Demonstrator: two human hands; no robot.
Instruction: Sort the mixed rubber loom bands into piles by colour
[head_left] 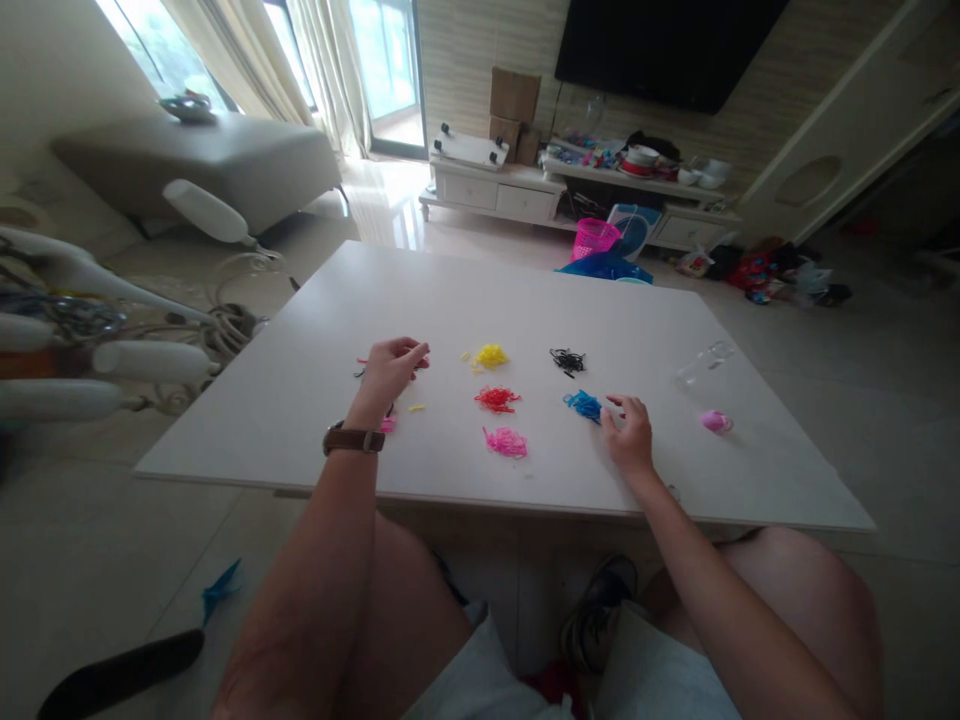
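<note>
Small piles of what look like rubber bands lie on the white table point(420, 290): yellow point(491, 356), red point(496, 400), pink point(506, 442), black point(568, 361) and blue point(583, 405). My left hand point(390, 372), with a watch on its wrist, is closed in a pinch left of the yellow pile. Whatever its fingertips hold is too small to make out. Around it lie a few loose pieces, partly hidden by the hand and wrist. At the right edge of the blue pile is my right hand point(630, 436), thumb and fingers apart and curved.
On the table's right side are a clear bottle-like thing point(705, 362) lying down and a small pink-purple object point(717, 421). Beyond the far edge stands a pink basket point(596, 238). Several white-ended arms of a lamp-like fixture point(150, 360) sit to the left.
</note>
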